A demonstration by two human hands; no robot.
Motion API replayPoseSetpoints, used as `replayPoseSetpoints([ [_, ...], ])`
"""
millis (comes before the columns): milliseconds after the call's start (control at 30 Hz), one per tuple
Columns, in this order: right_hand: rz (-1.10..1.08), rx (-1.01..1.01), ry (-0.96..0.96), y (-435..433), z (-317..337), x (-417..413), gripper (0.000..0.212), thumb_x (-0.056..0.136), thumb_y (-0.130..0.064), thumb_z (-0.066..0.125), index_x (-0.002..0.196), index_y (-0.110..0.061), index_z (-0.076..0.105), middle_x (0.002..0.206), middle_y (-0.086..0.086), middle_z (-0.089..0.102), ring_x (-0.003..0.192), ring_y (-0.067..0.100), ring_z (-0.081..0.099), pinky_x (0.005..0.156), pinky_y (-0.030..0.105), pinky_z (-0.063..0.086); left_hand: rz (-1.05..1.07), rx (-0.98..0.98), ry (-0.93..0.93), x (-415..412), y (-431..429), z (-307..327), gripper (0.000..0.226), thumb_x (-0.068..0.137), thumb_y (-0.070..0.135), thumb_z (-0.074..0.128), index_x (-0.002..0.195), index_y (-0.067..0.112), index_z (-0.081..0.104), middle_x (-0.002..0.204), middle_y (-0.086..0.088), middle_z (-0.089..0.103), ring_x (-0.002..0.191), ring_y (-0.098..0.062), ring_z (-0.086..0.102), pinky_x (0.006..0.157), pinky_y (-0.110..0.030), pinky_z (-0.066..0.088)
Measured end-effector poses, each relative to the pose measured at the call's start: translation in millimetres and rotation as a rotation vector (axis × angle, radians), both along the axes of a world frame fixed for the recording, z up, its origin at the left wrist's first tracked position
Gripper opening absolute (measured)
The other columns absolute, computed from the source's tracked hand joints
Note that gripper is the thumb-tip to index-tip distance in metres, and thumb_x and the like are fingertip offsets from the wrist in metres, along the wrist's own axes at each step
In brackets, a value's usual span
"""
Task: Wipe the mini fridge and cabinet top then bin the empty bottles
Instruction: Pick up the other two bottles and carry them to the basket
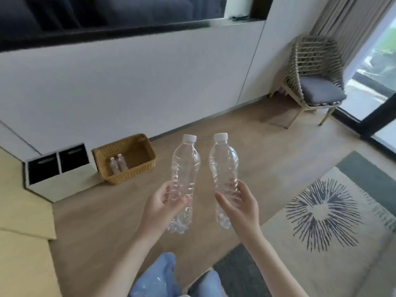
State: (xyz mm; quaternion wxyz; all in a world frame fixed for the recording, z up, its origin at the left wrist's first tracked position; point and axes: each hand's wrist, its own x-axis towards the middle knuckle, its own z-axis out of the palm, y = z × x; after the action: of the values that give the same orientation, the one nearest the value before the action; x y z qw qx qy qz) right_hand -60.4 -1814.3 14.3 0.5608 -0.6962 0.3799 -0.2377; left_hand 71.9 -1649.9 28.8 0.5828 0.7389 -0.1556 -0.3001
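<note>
Clear crumpled plastic, white-capped: my left hand [162,202] grips one empty bottle [185,163] low down, and my right hand [242,202] grips a second bottle [224,159], both upright at frame centre. Left of them, a wicker basket [147,155] on the wooden floor [107,211] holds two small bottles [117,165].

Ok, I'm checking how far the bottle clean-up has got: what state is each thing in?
left bottle: empty, capped, crumpled, held upright by the left hand.
right bottle: empty, capped, dented, held upright by the right hand.
basket: holds two capped bottles.
chair: upright, cushion on its seat.
</note>
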Motion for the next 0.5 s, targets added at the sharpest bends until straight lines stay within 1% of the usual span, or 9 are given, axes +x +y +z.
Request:
replayPoseSetpoints([
  [67,0.107,0.014,0.007,-13,-1,35,0.045,0.077,-0.031,0.085,0.116,-0.027,0.064,0.107,-0.005,0.071,0.101,0.019,0.068,0.095,0.044,0.053,0.138,0.001,0.015,15,4,-4,0.055,0.059,0.059,0.076,0.11,0.044,0.061,0.105,0.025,0.07,0.096,0.01,0.064,0.076,-0.013,0.046],
  [133,0.195,0.037,0.019,-17,-7,70,0.044,0.076,-0.034,0.085,0.114,-0.025,0.064,0.105,-0.004,0.072,0.1,0.021,0.068,0.093,0.045,0.054,0.275,0.017,0.047,32,11,-10,0.06,0.056,0.058,0.078,0.112,0.041,0.06,0.103,0.021,0.072,0.096,0.011,0.064,0.074,-0.008,0.048],
  [200,0.278,0.069,0.028,-16,-13,107,0.048,0.073,-0.041,0.084,0.114,-0.025,0.064,0.104,-0.003,0.073,0.099,0.021,0.069,0.092,0.045,0.055,0.397,0.032,0.065,54,20,-20,0.069,0.05,0.06,0.078,0.113,0.039,0.06,0.1,0.019,0.071,0.095,0.011,0.063,0.077,-0.008,0.048],
  [267,0.366,0.089,0.036,-10,-20,147,0.046,0.074,-0.039,0.084,0.113,-0.024,0.065,0.102,-0.003,0.073,0.096,0.02,0.07,0.089,0.041,0.057,0.506,0.025,0.094,79,28,-27,0.077,0.046,0.06,0.08,0.116,0.038,0.057,0.103,0.02,0.066,0.097,0.009,0.06,0.076,-0.009,0.044],
  [333,0.432,0.111,0.035,-2,-25,190,0.038,0.078,-0.029,0.084,0.111,-0.02,0.066,0.097,-0.001,0.074,0.091,0.018,0.071,0.081,0.032,0.057,0.578,0.003,0.106,109,36,-32,0.064,0.061,0.043,0.089,0.113,0.036,0.053,0.103,0.024,0.057,0.097,0.006,0.055,0.072,-0.007,0.041],
  [400,0.485,0.142,0.023,9,-28,236,0.033,0.08,-0.022,0.083,0.108,-0.017,0.067,0.092,0.001,0.074,0.084,0.017,0.071,0.073,0.024,0.055,0.65,-0.005,0.129,142,46,-41,0.051,0.076,0.019,0.084,0.114,0.03,0.051,0.1,0.024,0.053,0.093,0.005,0.053,0.066,-0.004,0.042],
  [433,0.505,0.151,0.018,15,-28,260,0.031,0.08,-0.02,0.083,0.107,-0.017,0.067,0.091,0.002,0.075,0.083,0.019,0.072,0.072,0.023,0.055,0.674,-0.011,0.13,162,53,-44,0.05,0.076,0.019,0.083,0.115,0.028,0.053,0.102,0.023,0.053,0.095,0.004,0.053,0.067,-0.004,0.042],
  [467,0.522,0.153,0.018,21,-29,285,0.03,0.081,-0.019,0.082,0.107,-0.017,0.067,0.091,0.003,0.075,0.084,0.02,0.072,0.072,0.025,0.056,0.689,-0.006,0.136,183,61,-49,0.054,0.073,0.026,0.086,0.117,0.027,0.055,0.106,0.022,0.055,0.101,0.001,0.054,0.069,-0.005,0.042],
  [500,0.539,0.151,0.02,27,-30,309,0.03,0.081,-0.019,0.082,0.107,-0.018,0.067,0.091,0.004,0.076,0.085,0.022,0.073,0.074,0.028,0.058,0.7,-0.008,0.137,205,69,-54,0.065,0.066,0.037,0.09,0.121,0.026,0.057,0.112,0.019,0.057,0.108,-0.003,0.055,0.072,-0.006,0.041],
])
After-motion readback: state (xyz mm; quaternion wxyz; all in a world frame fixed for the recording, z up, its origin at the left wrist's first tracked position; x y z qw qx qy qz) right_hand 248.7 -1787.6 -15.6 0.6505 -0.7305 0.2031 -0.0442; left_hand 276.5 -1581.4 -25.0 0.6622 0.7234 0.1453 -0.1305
